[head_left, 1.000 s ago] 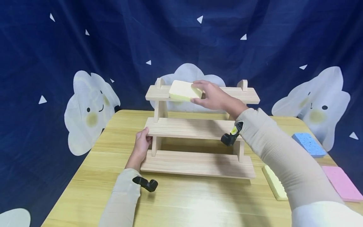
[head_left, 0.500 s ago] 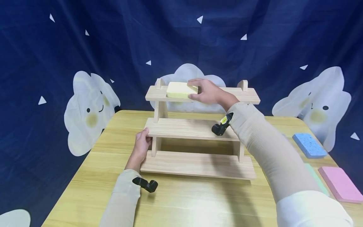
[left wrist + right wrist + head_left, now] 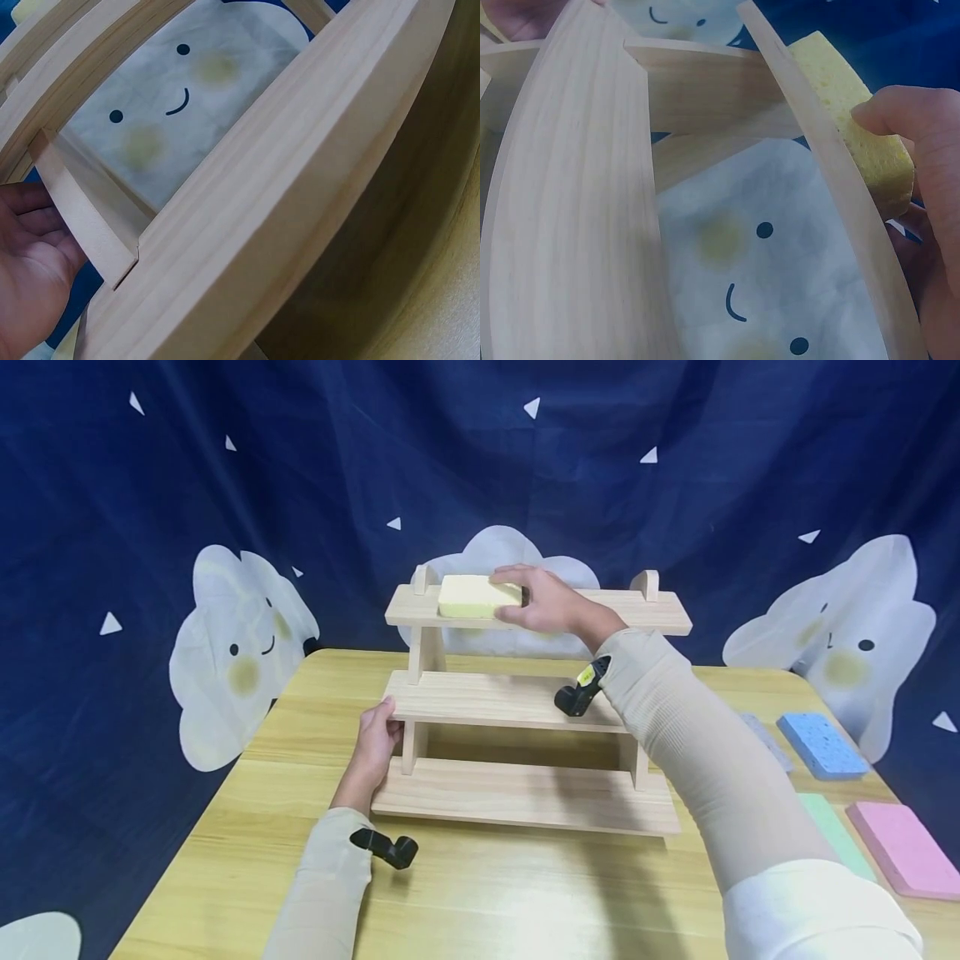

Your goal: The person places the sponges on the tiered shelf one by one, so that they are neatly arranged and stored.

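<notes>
A three-tier wooden shelf rack stands on the table. On its top tier, toward the left end, lies a pale yellow sponge, flat with its long side along the shelf. My right hand holds the sponge by its right end, thumb at the front and fingers over the back edge. The right wrist view shows the thumb on the porous face of the sponge, just behind the shelf's edge. My left hand grips the left end of the middle tier, its fingers partly hidden behind the upright.
On the right of the wooden table lie a blue sponge, a pink sponge, a green sponge and a greyish one, the last two partly covered by my right arm. A dark blue curtain hangs behind.
My right hand has moved left along the top tier with the yellow sponge, which has gone from tilted to flat. The left hand stays in place.
</notes>
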`<act>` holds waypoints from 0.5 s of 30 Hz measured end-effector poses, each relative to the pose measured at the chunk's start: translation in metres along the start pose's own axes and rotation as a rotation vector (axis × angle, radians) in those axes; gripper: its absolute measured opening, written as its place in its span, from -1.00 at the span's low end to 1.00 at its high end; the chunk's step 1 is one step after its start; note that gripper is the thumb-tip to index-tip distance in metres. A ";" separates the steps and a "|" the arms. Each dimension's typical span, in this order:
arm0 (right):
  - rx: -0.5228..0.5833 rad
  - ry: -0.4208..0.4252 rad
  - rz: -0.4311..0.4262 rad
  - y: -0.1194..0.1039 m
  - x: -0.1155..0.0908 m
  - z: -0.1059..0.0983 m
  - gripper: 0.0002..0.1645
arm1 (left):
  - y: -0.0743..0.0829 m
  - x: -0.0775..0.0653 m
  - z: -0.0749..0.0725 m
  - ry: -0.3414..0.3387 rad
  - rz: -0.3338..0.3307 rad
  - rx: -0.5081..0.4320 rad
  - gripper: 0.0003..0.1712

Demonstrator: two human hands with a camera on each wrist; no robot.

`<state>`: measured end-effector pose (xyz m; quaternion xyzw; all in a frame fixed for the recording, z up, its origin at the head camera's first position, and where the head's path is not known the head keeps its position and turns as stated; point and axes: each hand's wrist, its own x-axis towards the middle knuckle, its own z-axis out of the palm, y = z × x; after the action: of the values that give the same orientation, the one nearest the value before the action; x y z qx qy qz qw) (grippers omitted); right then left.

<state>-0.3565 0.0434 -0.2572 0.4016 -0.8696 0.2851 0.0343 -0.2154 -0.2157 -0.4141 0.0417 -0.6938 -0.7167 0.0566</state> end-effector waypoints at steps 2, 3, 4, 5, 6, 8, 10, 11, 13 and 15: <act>-0.012 -0.002 -0.001 0.000 0.000 0.000 -0.33 | 0.000 0.000 0.000 -0.004 0.003 -0.003 -0.41; -0.017 -0.003 0.003 0.000 0.000 0.000 -0.33 | 0.000 0.000 0.000 -0.004 0.004 -0.007 -0.41; -0.015 -0.003 0.007 0.000 0.000 0.000 -0.33 | 0.000 0.001 0.000 -0.007 0.005 -0.010 -0.41; -0.006 -0.005 0.015 0.000 -0.001 -0.001 -0.32 | 0.000 0.001 0.000 -0.007 0.006 -0.014 -0.41; 0.004 -0.005 0.024 0.000 -0.002 -0.001 -0.32 | -0.001 0.001 0.000 -0.008 0.006 -0.015 -0.40; 0.025 0.000 0.043 0.000 -0.004 -0.002 -0.31 | -0.001 0.001 0.000 -0.010 0.006 -0.018 -0.40; 0.050 0.005 0.062 0.000 -0.006 -0.004 -0.28 | -0.001 0.001 0.000 -0.012 0.004 -0.018 -0.40; 0.054 0.006 0.072 0.001 -0.008 -0.005 -0.26 | -0.001 0.001 0.000 -0.009 0.002 -0.018 -0.40; 0.044 0.012 0.088 0.003 -0.012 -0.008 -0.23 | -0.001 0.001 0.000 -0.006 -0.002 -0.011 -0.40; 0.025 0.018 0.097 0.004 -0.017 -0.011 -0.21 | -0.001 0.001 0.000 -0.005 -0.004 -0.005 -0.40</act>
<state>-0.3501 0.0626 -0.2544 0.3569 -0.8841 0.3008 0.0232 -0.2168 -0.2160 -0.4148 0.0414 -0.6922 -0.7185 0.0536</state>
